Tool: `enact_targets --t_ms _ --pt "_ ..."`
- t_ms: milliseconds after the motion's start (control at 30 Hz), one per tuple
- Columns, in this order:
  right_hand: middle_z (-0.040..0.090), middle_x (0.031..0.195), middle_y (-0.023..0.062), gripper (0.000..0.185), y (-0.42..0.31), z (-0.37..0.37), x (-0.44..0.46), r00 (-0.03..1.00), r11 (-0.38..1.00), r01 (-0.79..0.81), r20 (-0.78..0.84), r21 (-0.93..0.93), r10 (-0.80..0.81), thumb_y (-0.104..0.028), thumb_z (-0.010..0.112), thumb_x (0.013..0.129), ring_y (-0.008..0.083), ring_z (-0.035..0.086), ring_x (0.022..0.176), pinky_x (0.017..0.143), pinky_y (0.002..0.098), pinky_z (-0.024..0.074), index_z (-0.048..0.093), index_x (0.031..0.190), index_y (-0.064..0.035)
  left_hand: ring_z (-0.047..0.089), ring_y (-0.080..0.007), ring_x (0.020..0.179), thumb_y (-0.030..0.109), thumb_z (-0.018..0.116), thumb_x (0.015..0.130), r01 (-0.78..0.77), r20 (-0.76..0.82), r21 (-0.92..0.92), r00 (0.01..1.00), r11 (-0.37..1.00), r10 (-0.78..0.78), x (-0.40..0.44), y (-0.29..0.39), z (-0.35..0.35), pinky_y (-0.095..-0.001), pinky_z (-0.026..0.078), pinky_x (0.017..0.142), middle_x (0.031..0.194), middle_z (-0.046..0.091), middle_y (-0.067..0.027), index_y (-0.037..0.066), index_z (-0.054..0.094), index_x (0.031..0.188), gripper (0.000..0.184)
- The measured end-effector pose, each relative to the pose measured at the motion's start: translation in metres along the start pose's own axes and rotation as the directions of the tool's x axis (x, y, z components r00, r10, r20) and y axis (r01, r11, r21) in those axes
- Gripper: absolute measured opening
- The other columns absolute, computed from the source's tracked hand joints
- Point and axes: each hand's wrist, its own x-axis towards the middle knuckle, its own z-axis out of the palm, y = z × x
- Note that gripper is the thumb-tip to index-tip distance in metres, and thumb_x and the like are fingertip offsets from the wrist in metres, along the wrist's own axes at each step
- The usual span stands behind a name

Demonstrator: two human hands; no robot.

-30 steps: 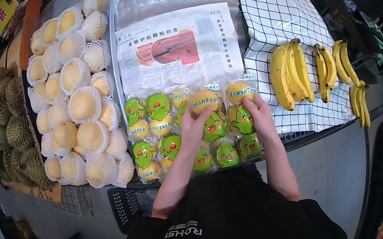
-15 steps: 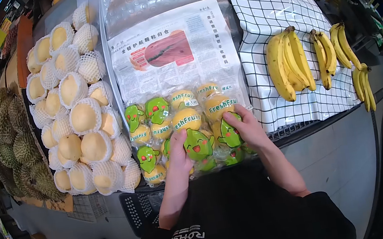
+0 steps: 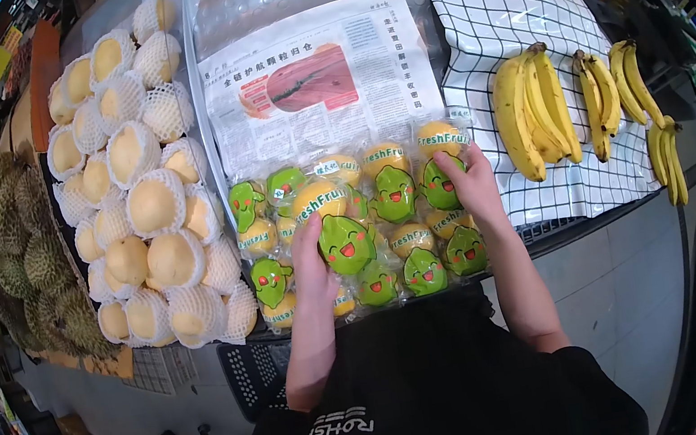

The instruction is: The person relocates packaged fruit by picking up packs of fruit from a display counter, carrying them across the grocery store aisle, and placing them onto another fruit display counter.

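My left hand (image 3: 310, 255) is closed around the left side of a yellow fruit in a clear bag (image 3: 347, 243), printed "FreshFruit" with a smiling green cartoon. This fruit sits higher than the ones around it and partly hides them. At the right end of the group, my right hand (image 3: 474, 179) grips another bagged yellow fruit (image 3: 441, 175), thumb across its front and fingers along its right side. Between and below my hands lie several more of these bagged fruits (image 3: 394, 194), packed in rows. Behind them a newspaper sheet (image 3: 318, 85) is spread flat.
Pale round fruits in white foam nets (image 3: 133, 156) are stacked on the left, with durians (image 3: 40, 257) beyond. On the right, bananas (image 3: 531, 111) rest on a checked cloth (image 3: 469, 7). The stand's dark front edge (image 3: 568, 224) runs before me.
My right hand has moved right and away from me with a bagged fruit. My left hand has shifted slightly left and up, its fruit now raised. More front-row fruits show between my hands.
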Motion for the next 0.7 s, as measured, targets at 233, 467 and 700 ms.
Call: enact_targets --t_ms 233,467,700 --pt "0.065 0.100 0.0094 0.035 0.033 -0.001 0.026 0.998 0.995 0.062 0.008 -0.078 -0.062 -0.017 0.064 0.089 0.0149 0.062 0.084 0.071 0.0267 0.0497 0.054 0.116 0.0023 0.065 -0.0255 0.095 0.034 0.040 0.098 0.080 0.012 0.051 0.997 0.996 -0.080 0.017 -0.002 0.009 -0.0380 0.055 0.080 0.110 0.063 -0.0199 -0.002 0.049 0.124 0.045" --pt "0.060 0.110 0.0219 0.062 0.021 0.012 0.002 0.918 0.730 0.270 -0.061 -0.628 -0.392 -0.018 0.071 0.081 0.0309 0.061 0.093 0.075 0.0317 0.0505 0.043 0.129 0.0083 0.066 -0.0241 0.092 0.032 0.045 0.096 0.032 -0.017 0.101 0.999 0.994 -0.030 0.018 -0.003 0.016 -0.0367 0.056 0.077 0.105 0.064 -0.0178 -0.002 0.052 0.120 0.042" --pt "0.056 0.114 0.0224 0.073 0.030 0.012 -0.005 0.883 0.745 0.339 -0.079 -0.575 -0.463 -0.014 0.074 0.074 0.0346 0.057 0.096 0.081 0.0387 0.0492 0.037 0.133 0.0090 0.067 -0.0216 0.088 0.030 0.048 0.095 0.047 -0.035 0.328 0.999 0.944 -0.038 0.018 -0.001 0.026 -0.0349 0.056 0.076 0.104 0.065 -0.0163 -0.005 0.052 0.118 0.042"
